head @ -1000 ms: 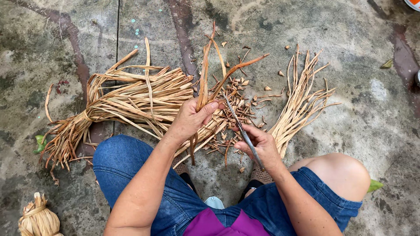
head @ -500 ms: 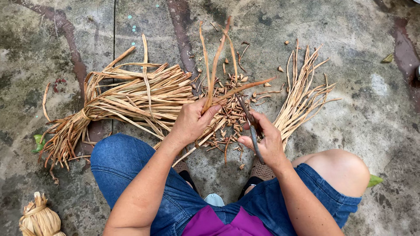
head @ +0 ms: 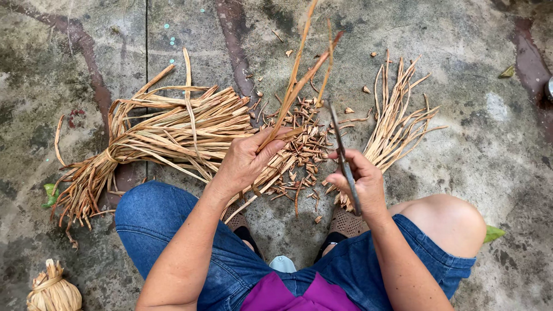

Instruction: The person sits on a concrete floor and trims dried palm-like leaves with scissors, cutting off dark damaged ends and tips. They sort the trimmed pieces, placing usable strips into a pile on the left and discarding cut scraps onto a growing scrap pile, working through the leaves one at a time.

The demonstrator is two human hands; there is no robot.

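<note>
While left hand (head: 245, 161) pinches strips (head: 302, 69) — scissors (head: 343, 155), seemingly, beside.

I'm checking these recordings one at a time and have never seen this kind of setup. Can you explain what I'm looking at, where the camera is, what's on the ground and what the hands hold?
There is no machine here. A person wears one camera on the head, so the picture looks straight down at their own arms, knees and the concrete floor. The left hand grips a few long dried strips that stick up toward the camera. The right hand holds a thin dark blade, its tip pointing up near those strips. On the floor, to the person's left, lies a big tied bundle of dried strips; a smaller loose pile lies to the right, with short cut scraps scattered between them. A small tied bundle sits at the bottom left corner.
</note>
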